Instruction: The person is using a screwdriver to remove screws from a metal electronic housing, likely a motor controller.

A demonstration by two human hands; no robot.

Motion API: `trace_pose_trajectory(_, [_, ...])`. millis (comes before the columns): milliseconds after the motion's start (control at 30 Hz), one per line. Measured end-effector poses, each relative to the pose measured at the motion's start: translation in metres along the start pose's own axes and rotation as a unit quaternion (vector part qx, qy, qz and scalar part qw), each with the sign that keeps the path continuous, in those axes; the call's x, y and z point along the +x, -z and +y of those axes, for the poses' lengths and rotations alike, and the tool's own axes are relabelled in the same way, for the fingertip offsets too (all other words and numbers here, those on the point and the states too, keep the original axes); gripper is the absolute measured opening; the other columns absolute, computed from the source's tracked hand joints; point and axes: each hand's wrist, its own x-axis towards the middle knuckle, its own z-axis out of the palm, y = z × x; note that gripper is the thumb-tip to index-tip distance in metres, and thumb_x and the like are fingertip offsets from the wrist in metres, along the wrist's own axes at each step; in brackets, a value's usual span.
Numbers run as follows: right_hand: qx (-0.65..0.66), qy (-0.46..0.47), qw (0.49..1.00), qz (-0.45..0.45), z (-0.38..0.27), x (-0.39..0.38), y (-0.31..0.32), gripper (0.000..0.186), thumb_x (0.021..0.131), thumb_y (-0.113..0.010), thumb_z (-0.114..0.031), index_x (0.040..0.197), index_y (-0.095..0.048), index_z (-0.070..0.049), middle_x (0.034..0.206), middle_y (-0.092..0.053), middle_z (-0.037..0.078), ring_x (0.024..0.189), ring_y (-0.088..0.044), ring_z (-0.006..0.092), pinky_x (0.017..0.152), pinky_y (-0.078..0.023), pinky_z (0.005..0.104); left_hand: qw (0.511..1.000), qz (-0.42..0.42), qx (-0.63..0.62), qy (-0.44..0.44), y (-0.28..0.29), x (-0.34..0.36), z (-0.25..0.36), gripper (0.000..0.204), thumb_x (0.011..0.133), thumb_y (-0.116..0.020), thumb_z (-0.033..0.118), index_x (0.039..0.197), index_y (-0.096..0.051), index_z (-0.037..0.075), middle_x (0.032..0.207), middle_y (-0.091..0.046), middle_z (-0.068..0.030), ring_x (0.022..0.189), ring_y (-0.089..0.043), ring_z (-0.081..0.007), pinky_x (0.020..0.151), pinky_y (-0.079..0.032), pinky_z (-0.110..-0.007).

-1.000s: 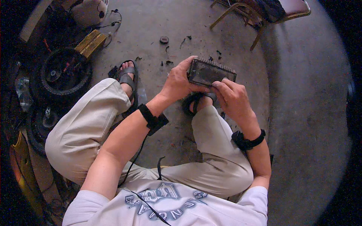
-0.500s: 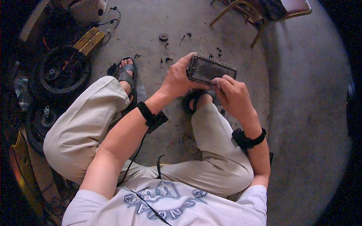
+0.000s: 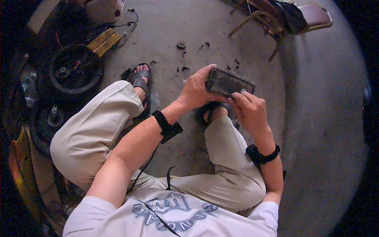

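Dark finned box [image 3: 229, 82] lies right of the left hand [image 3: 195, 89], which clamps its left end; long axis slants down rightward, right hand [image 3: 250, 108] at its near edge, fingertips bunched, whether pinching cannot tell.

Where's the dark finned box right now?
In the head view, the dark finned box is right of centre in the upper half, held in the left hand, with the right hand at its near edge.

I see a black-tyred wheel [image 3: 63, 72] on my left, a ribbed yellow block [image 3: 104, 42] beside it, and a metal-framed chair [image 3: 315, 17] ahead, rightward.
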Motion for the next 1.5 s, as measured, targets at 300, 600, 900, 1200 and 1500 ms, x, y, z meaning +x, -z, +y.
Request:
trace_pose_trajectory(300, [0.037,-0.040,0.998,-0.009,-0.001,-0.006,-0.008,0.016,0.088,-0.074,-0.008,0.103,-0.069,-0.006,0.082,-0.067,0.014,0.071,-0.069,0.0363,0.060,-0.055,0.0436,1.000,0.007,-0.012,0.001,-0.002,-0.004,-0.005,0.109,0.055,-0.102,0.041,0.145,-0.053,0.003,0.133,-0.067,-0.0200,0.123,-0.065,-0.0358,0.106,-0.052,-0.042])
trace_pose_trajectory(600, [0.735,-0.362,0.555,0.146,0.033,-0.008,0.008,0.016,0.093,-0.057,-0.024,0.095,-0.057,-0.008,0.070,-0.052,0.004,0.052,-0.043,0.0128,0.035,-0.030,0.0257,0.999,0.025,0.008,-0.029,-0.007,-0.004,-0.007,0.106,0.057,-0.104,0.035,0.145,-0.054,0.004,0.125,-0.071,-0.0144,0.114,-0.070,-0.0257,0.101,-0.055,-0.039])
trace_pose_trajectory(900, [0.716,-0.430,0.542,0.094,0.046,0.005,0.029,0.017,0.097,-0.062,-0.022,0.101,-0.064,-0.006,0.069,-0.052,0.003,0.059,-0.053,0.0154,0.042,-0.041,0.0276,0.999,0.022,0.003,-0.033,-0.008,-0.003,-0.010,0.106,0.056,-0.104,0.035,0.145,-0.054,0.004,0.125,-0.072,-0.0145,0.115,-0.070,-0.0265,0.102,-0.055,-0.038])
trace_pose_trajectory(1200, [0.064,-0.078,0.995,-0.009,-0.013,0.038,-0.007,0.018,0.096,-0.069,-0.022,0.107,-0.073,-0.008,0.097,-0.074,0.017,0.085,-0.073,0.0374,0.072,-0.059,0.0457,0.999,0.021,0.003,-0.038,-0.003,-0.007,-0.011,0.105,0.058,-0.101,0.039,0.144,-0.054,0.000,0.133,-0.066,-0.0220,0.123,-0.065,-0.0369,0.106,-0.052,-0.043])
trace_pose_trajectory(1500, [0.008,-0.040,0.999,0.024,-0.026,0.057,-0.028,0.013,0.095,-0.069,-0.023,0.090,-0.065,-0.013,0.079,-0.066,0.009,0.069,-0.069,0.0350,0.059,-0.057,0.0458,0.995,0.027,0.019,-0.094,0.006,0.003,-0.022,0.083,0.076,-0.088,0.026,0.148,-0.052,0.005,0.134,-0.068,-0.0209,0.122,-0.068,-0.0370,0.104,-0.054,-0.044])
